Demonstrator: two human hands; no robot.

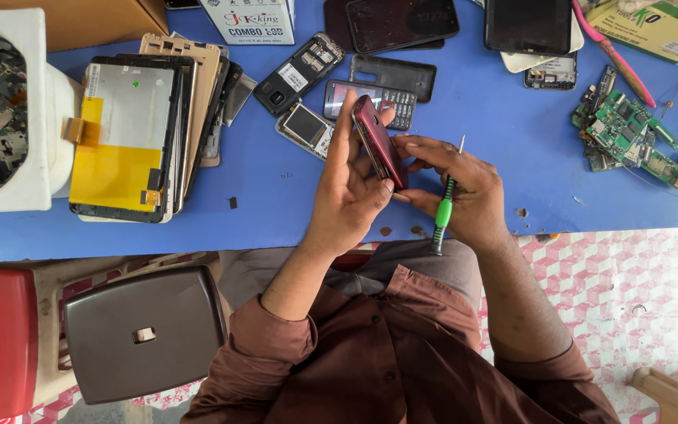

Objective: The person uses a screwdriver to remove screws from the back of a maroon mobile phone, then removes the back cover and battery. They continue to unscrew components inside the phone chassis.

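Blue worktable (512,157) covered in phone guts: a stack of screen panels (139,129) on the left, green circuit boards (629,133) on the right, and a keypad phone (374,98) lying flat behind the hands. Left hand (347,188) is wrapped around a maroon phone (378,141), held up on edge above the table's near side. Right hand (461,188) pinches that phone's lower end while its fingers are closed around a green-handled screwdriver (442,206), tip pointing up.
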